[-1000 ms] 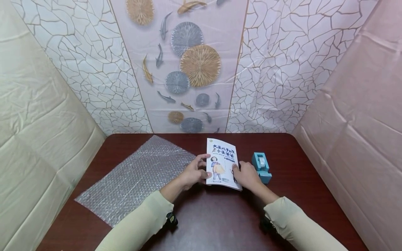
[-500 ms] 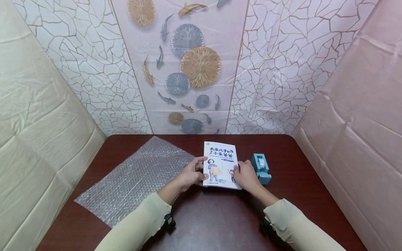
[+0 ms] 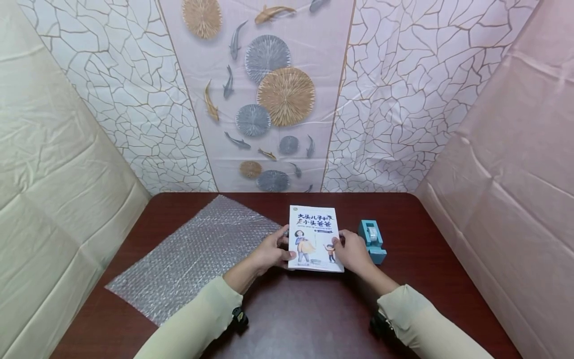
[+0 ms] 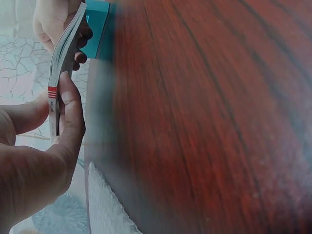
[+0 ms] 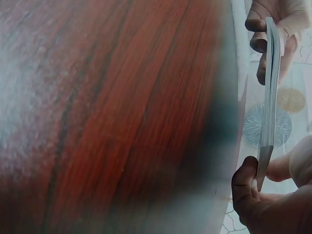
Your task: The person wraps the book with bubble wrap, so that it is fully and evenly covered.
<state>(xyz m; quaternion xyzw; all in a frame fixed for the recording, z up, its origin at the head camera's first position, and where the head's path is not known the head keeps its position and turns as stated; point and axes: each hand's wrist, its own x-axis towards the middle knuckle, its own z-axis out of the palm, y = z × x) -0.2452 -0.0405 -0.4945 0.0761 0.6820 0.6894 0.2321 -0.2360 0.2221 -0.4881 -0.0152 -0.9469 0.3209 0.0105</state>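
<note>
Between both hands is a thin paperback book [image 3: 314, 239], its white cover printed with dark blue Chinese characters and two drawn figures. The left hand [image 3: 270, 251] pinches its left edge, thumb on the cover and fingers behind, as the left wrist view shows at the spine [image 4: 52, 105]. At the right edge the right hand [image 3: 354, 251] pinches it the same way. From the right wrist view the book [image 5: 269, 97] is seen edge-on, raised off the table. Left of the book lies a sheet of bubble wrap [image 3: 193, 254]. A teal tape dispenser [image 3: 373, 242] stands just beyond the right hand.
The dark red-brown wooden table [image 3: 291, 319] carries these things. Behind it hangs a patterned cloth [image 3: 269, 124] with fish and round motifs. Pale cloth walls [image 3: 498, 189] close in both sides.
The book has shifted slightly left and nearer, and its cover has turned to face the head view more squarely. Both hands have kept hold of it; wrap and dispenser lie as before.
</note>
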